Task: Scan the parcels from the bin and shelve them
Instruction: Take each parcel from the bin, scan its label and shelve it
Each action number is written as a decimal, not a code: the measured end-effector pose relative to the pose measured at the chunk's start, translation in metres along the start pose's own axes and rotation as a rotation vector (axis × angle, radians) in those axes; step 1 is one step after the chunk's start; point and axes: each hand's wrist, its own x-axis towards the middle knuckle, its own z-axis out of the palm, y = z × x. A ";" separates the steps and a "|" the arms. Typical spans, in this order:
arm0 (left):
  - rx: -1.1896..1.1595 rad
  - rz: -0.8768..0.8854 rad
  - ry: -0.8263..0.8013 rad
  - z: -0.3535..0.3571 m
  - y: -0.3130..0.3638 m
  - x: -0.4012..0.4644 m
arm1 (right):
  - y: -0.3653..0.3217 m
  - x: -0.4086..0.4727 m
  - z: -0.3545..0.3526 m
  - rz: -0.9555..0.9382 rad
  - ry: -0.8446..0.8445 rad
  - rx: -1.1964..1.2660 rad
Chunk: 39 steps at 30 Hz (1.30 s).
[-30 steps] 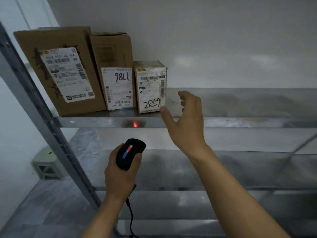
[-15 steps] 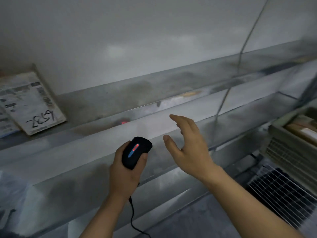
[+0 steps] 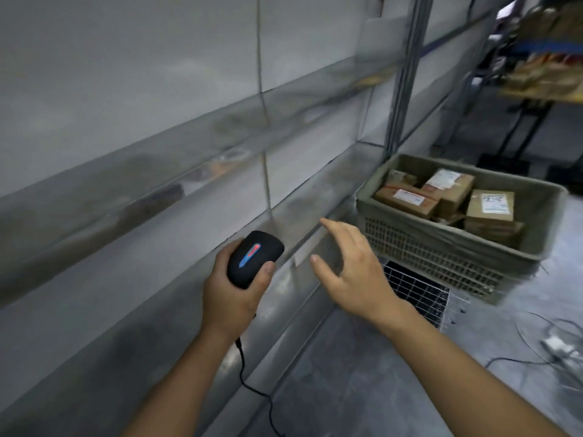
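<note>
Now bin (image 3: 533,247) visible; scanner (image 3: 254,259) points up-right

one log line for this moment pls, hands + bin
left hand: holds scanner | right hand: empty, fingers spread, short of bin | bin: several parcels inside | stage: reaching for next parcel

A person's left hand (image 3: 235,298) grips a black corded scanner (image 3: 254,259) with a lit red-and-blue strip, while the empty right hand (image 3: 353,272) reaches forward, fingers spread. Beyond it, a grey plastic bin (image 3: 441,250) holding labelled cardboard parcels (image 3: 448,197) sits on the floor beside blurred metal shelves (image 3: 176,171).
</note>
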 end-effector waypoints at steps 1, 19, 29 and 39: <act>-0.013 0.004 -0.025 0.016 0.003 0.005 | 0.014 0.000 -0.010 0.023 0.008 -0.011; -0.113 0.039 -0.376 0.235 0.041 0.074 | 0.182 -0.009 -0.117 0.435 0.184 -0.101; -0.195 0.059 -0.583 0.325 0.022 0.154 | 0.243 0.041 -0.124 0.659 0.297 -0.171; -0.288 0.086 -0.663 0.404 0.015 0.222 | 0.306 0.092 -0.122 0.877 0.387 -0.200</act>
